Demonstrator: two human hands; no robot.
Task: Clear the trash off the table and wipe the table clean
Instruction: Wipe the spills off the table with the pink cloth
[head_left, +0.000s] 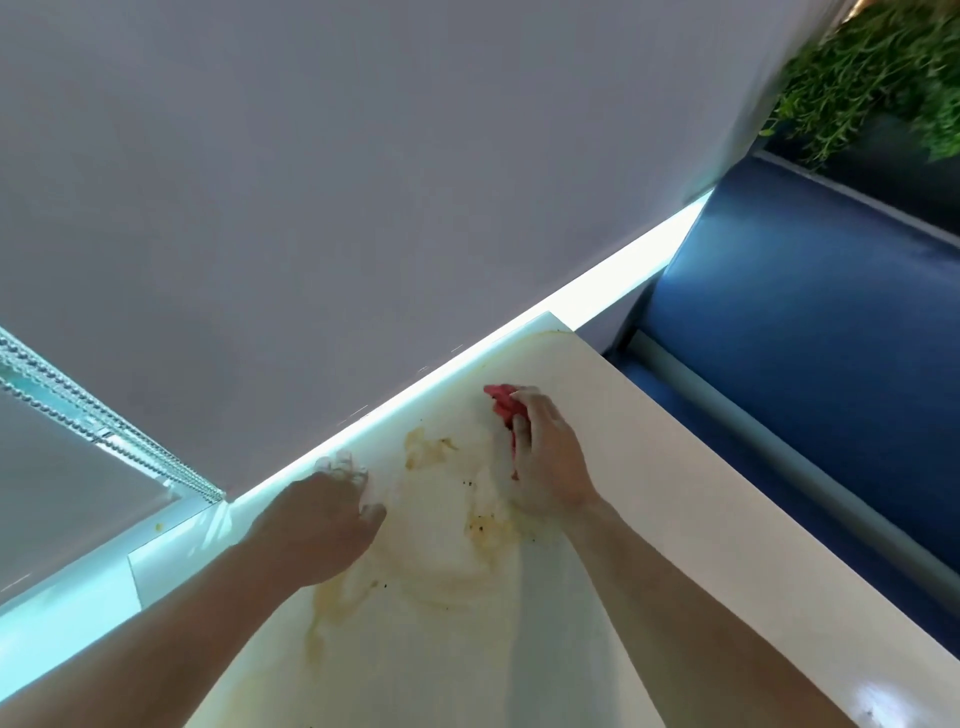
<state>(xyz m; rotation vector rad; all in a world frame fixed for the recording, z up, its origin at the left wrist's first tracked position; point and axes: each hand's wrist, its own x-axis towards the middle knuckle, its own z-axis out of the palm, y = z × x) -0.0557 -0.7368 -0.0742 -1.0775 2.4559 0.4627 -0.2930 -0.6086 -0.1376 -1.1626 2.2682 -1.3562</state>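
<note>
Cloth (500, 408) under right hand (548, 462); tissue (340, 464), left hand (324, 525).

I find nothing to read here: no words, labels, brands or numbers on the table (639, 467) or the grey blind (363, 156) at twelve o'clock

**Fig.** Free room vs. obstacles. Far side closed by the grey blind (363, 182), which rises just behind the table (675, 493) edge; bead chain (104, 421) hangs at far left. Centre taken by left hand (322, 525), gripping a pale wad (340, 462) (perhaps tissue), and right hand (545, 457), holding a red cloth (501, 405). Open strip: betw. right hand & right edge. Beyond it, blue bench (805, 312); plant (872, 67) past that.
</note>
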